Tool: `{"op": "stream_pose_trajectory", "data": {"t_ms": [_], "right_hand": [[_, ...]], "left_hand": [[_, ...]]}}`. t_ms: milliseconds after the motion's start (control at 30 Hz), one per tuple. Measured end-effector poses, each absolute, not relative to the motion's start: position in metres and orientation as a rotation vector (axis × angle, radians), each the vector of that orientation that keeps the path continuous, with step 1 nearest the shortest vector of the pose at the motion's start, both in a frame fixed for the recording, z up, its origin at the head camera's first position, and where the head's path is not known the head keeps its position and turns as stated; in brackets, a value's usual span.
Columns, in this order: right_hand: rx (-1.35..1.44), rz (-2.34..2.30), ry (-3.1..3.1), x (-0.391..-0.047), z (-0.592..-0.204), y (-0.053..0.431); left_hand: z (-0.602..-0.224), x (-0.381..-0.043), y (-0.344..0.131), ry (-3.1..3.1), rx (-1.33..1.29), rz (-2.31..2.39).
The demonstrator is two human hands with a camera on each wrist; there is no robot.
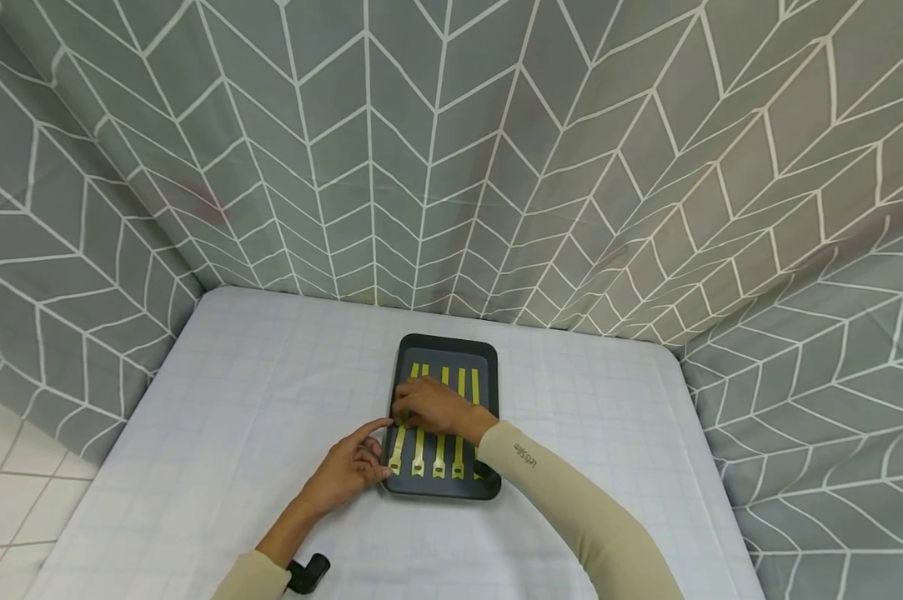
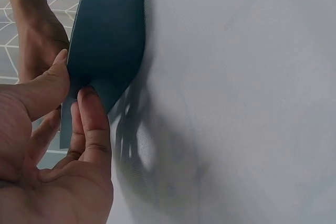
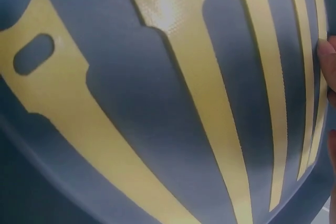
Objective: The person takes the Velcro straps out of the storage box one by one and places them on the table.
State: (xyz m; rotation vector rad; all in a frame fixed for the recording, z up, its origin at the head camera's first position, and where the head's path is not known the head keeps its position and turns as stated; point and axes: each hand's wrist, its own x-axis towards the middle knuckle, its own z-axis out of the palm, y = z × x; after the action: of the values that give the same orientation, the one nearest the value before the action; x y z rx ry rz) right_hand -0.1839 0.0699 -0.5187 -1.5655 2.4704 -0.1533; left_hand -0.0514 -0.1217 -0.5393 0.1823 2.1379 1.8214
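Observation:
A dark shallow tray (image 1: 443, 490) lies on the white-covered table. Several yellow hook-and-loop cable straps (image 1: 459, 450) lie lengthwise in it, roughly side by side, slotted ends toward me. My left hand (image 1: 342, 475) is at the tray's left edge; its digits pinch the rim, with fingertips against the outer wall in the left wrist view. Reaching across the tray, my right hand (image 1: 432, 406) curls its fingers down to the leftmost strap (image 1: 397, 454) and holds it about midway along. A right fingertip (image 3: 327, 59) touches that strap at the right edge of the right wrist view.
The white cloth (image 1: 286, 367) covers the table around the tray. Grey patterned curtains (image 1: 451, 167) hang behind and at both sides. A black wrist-worn device (image 1: 308, 573) is on my left wrist; another sits near the tray's lower right corner, under my right wrist.

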Motion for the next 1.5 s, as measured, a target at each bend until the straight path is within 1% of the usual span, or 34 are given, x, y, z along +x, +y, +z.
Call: {"op": "stream_pose_trajectory", "data": {"t_ms": [167,400,567,1167,1500], "right_hand": [[-1.588,-0.119,2.488,-0.183,-0.518,0.069],[-1.73,-0.062,2.476,-0.182,-0.514,0.068],[-1.766,-0.038,2.478,-0.181,-0.51,0.068],[-1.684,-0.197,2.547,-0.188,-0.488,0.083],[-1.612,-0.497,2.583,-0.191,-0.477,0.104]], "left_hand": [[-0.538,-0.052,-0.122,2.144,0.199,1.815],[-0.538,-0.052,-0.122,2.165,0.165,1.804],[-0.537,-0.051,-0.121,2.159,0.154,1.802],[-0.536,-0.051,-0.121,2.149,0.202,1.833],[-0.535,-0.051,-0.12,2.146,0.191,1.829]]}}
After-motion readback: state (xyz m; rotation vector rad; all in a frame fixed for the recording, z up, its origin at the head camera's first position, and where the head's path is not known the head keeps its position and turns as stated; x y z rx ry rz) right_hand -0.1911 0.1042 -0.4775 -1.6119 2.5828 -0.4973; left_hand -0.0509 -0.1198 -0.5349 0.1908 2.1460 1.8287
